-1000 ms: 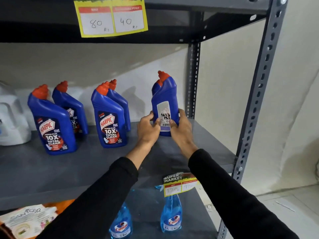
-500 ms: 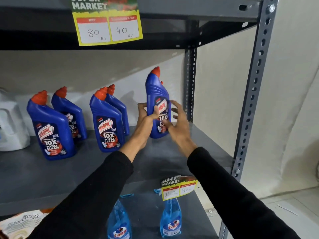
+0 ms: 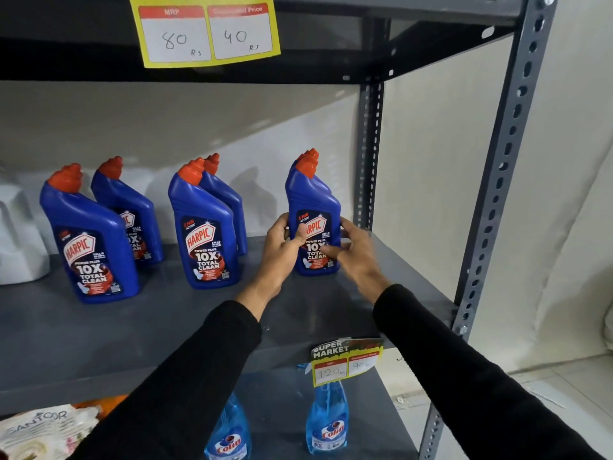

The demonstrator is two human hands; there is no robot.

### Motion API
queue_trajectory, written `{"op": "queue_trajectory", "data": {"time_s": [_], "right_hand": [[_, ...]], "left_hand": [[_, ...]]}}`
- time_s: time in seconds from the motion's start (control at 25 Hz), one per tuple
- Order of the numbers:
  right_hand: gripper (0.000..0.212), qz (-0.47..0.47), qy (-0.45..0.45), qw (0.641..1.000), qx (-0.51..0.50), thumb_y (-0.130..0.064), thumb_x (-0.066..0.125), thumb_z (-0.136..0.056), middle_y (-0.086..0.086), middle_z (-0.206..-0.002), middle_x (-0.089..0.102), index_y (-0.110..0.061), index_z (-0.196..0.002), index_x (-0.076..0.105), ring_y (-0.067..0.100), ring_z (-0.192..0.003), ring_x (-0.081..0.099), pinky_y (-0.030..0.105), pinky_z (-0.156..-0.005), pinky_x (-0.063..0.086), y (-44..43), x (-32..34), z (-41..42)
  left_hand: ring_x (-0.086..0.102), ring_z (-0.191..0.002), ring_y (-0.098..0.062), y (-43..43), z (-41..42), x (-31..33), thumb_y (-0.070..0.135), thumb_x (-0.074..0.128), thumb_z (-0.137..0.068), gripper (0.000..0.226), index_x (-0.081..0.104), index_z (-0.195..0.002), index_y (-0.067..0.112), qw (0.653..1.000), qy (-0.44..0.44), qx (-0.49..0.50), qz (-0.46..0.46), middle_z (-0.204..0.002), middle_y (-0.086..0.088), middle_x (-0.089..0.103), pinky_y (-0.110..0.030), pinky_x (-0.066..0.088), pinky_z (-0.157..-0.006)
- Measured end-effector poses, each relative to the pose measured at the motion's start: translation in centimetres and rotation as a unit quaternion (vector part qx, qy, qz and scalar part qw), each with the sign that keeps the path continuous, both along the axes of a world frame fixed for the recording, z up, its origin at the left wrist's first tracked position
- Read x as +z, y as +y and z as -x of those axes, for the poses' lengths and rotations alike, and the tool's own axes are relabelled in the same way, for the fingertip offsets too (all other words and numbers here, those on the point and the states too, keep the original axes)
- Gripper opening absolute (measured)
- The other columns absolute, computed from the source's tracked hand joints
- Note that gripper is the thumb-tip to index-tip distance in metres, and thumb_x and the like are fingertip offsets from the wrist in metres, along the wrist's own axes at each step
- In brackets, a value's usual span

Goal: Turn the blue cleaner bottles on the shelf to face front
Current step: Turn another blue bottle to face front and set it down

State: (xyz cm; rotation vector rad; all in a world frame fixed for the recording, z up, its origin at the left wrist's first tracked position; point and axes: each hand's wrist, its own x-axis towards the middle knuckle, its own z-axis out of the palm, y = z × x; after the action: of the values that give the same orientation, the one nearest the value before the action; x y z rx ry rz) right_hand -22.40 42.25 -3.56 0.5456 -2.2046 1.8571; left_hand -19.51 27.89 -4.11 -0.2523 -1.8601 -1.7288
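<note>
Several blue cleaner bottles with red caps stand on the grey shelf (image 3: 99, 333). The rightmost bottle (image 3: 313, 207) stands upright on the shelf with its front label towards me; another red cap shows just behind it. My left hand (image 3: 282, 250) grips its left side, thumb on the label. My right hand (image 3: 356, 257) is at its right side with fingers across the lower label, slightly blurred. A middle pair (image 3: 204, 234) and a left pair (image 3: 89, 247) of bottles show front labels.
A white jug (image 3: 18, 240) stands at the shelf's far left. Grey slotted uprights (image 3: 497, 194) frame the right side. Yellow price tags (image 3: 205, 31) hang above and on the shelf's front edge. Light blue spray bottles (image 3: 326, 423) stand on the shelf below.
The held bottle was turned from its back label to its front label, lifted, then lowered onto the shelf. Both hands stayed on it.
</note>
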Motion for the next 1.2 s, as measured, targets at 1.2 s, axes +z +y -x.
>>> {"op": "queue_trajectory", "data": {"time_s": [1.2], "right_hand": [[0.051,-0.129,-0.065,0.989,-0.012,-0.019,0.069,-0.089,0.009,-0.127,0.066,-0.008,-0.135,0.053,0.011,-0.106,0.058,0.028,-0.087,0.053,4.6,-2.6,-4.1]], "left_hand": [[0.068,-0.074,-0.004,0.6,-7.0,-1.3,0.01,0.082,-0.076,0.024,0.064,-0.084,0.023,0.979,-0.156,0.078,0.11,-0.083,0.006,0.071,-0.012,0.054,-0.06]]}}
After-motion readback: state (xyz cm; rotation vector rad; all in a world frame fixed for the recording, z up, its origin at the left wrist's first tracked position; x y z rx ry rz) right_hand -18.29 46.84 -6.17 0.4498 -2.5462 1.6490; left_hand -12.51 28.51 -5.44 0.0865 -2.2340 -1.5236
